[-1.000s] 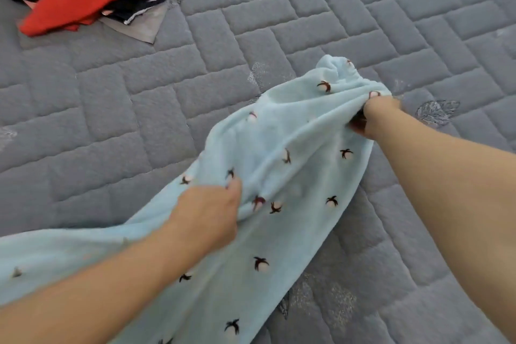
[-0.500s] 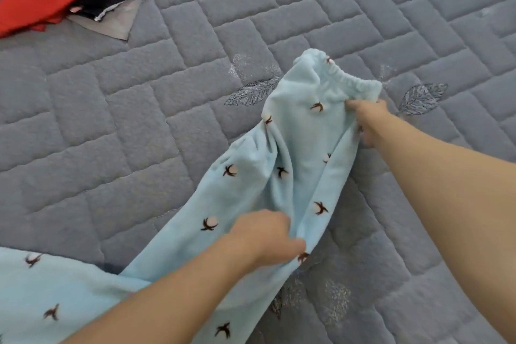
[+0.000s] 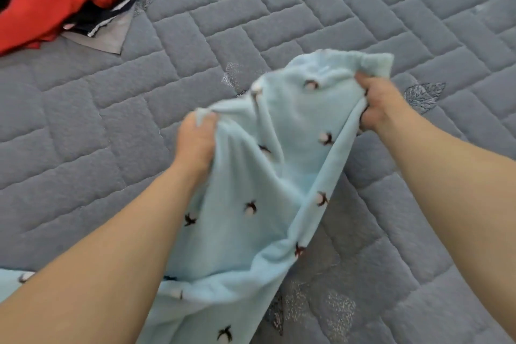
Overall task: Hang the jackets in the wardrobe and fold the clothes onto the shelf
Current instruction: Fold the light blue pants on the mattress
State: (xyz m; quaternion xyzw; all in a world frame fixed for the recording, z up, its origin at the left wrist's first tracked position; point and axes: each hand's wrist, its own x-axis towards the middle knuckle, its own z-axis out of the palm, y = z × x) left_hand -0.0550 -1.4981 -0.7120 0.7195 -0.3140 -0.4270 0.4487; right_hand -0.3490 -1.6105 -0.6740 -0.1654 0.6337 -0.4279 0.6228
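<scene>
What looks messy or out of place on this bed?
The red garment lies crumpled in a heap with darker clothes at the quilt's far left corner, unfolded. The light blue garment is bunched between the left hand and right hand. Nothing looks damaged.

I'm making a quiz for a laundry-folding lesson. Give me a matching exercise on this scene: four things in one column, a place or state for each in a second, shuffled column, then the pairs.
Things:
1. light blue garment
2. red garment
3. left hand
4. right hand

Places or states:
A. grips the garment near its gathered far edge
B. lies crumpled at the top left of the quilt
C. is held up between both hands
D. grips a fold on the garment's left side

Pairs: 1-C, 2-B, 3-D, 4-A
</scene>
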